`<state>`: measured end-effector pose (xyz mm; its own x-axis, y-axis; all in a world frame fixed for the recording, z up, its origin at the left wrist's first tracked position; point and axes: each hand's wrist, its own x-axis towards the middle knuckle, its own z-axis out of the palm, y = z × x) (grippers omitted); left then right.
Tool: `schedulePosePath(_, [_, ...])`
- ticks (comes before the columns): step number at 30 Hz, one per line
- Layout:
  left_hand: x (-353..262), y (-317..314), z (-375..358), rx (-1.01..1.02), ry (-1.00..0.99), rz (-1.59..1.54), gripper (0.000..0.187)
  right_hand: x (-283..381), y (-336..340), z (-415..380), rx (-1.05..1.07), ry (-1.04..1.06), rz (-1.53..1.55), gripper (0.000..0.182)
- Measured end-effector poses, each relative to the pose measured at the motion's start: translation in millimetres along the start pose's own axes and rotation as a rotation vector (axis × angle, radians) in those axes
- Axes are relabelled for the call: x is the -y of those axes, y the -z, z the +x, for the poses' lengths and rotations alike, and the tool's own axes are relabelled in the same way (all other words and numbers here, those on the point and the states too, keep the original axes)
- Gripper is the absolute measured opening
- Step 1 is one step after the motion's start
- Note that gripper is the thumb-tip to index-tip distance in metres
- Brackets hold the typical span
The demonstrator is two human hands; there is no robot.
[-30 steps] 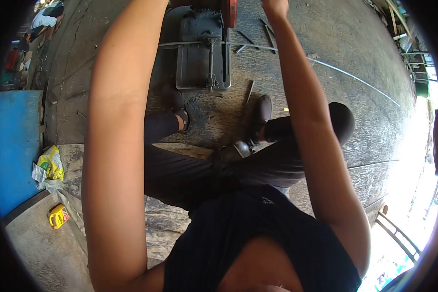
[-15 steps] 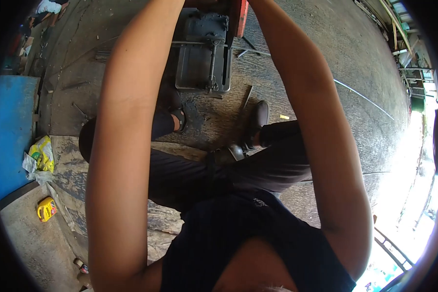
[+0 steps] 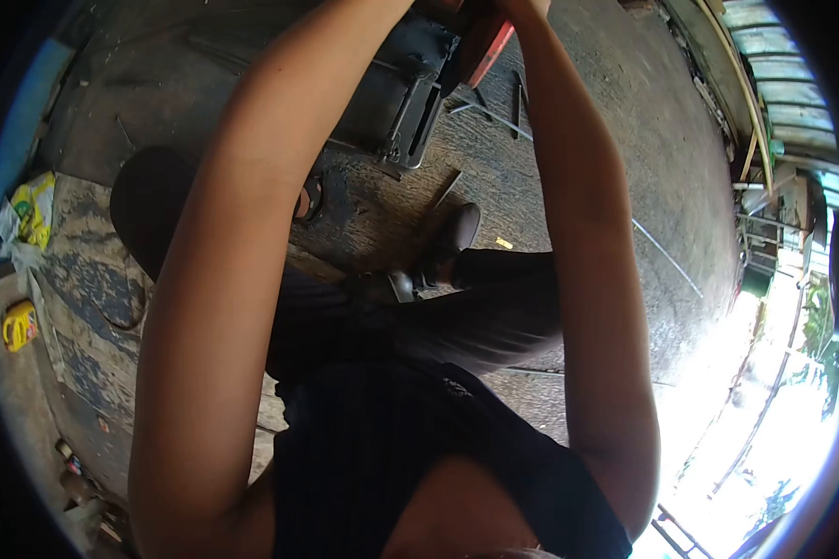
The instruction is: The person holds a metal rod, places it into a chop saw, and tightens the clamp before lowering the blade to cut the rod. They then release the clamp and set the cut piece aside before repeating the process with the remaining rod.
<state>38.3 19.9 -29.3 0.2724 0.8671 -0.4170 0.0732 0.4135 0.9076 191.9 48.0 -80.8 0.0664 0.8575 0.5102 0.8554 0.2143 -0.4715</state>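
Both my arms reach forward to the top edge of the view. My left hand is beyond the frame; only the forearm shows. My right hand [image 3: 529, 7] is cut off by the top edge beside a red metal part [image 3: 490, 56], with its fingers out of sight. Below and between my arms sits a black metal machine base [image 3: 405, 102] on the ground, which looks like a chop saw base with a clamp screw [image 3: 404, 116] along it. Whatever my hands hold is hidden.
My shoe [image 3: 461, 226] and sandalled foot [image 3: 309, 198] are close to the base. Thin metal offcuts [image 3: 447, 186] and a long rod [image 3: 667, 256] lie on the floor. A yellow bag [image 3: 35, 210] and a yellow jug [image 3: 19, 326] are at the left.
The view has turned and shifted, so the machine base and red part appear tilted and further right. My right wrist and part of that hand now show at the top.
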Motion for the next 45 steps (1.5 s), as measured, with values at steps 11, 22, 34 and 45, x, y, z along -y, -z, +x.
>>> schedulePosePath(11, [61.5, -10.3, -38.5, -0.171, -0.128, -0.048, 0.021, -20.7, -28.3, -43.7, -0.072, 0.238, -0.337, 0.07])
schedulePosePath(22, [88.5, -18.7, -58.0, -0.227, -0.15, -0.09, 0.023, 15.1, 9.7, -69.1, -0.029, -0.102, 0.043, 0.057])
schedulePosePath(34, [129.3, -16.2, -70.7, -0.254, -0.174, -0.055, 0.024, 18.6, 7.3, -110.5, -0.023, -0.085, 0.14, 0.079])
schedulePosePath(45, [139.7, -19.8, -80.1, -0.243, -0.376, -0.064, 0.019, 13.3, -3.6, -118.3, -0.124, 0.023, 0.148, 0.082])
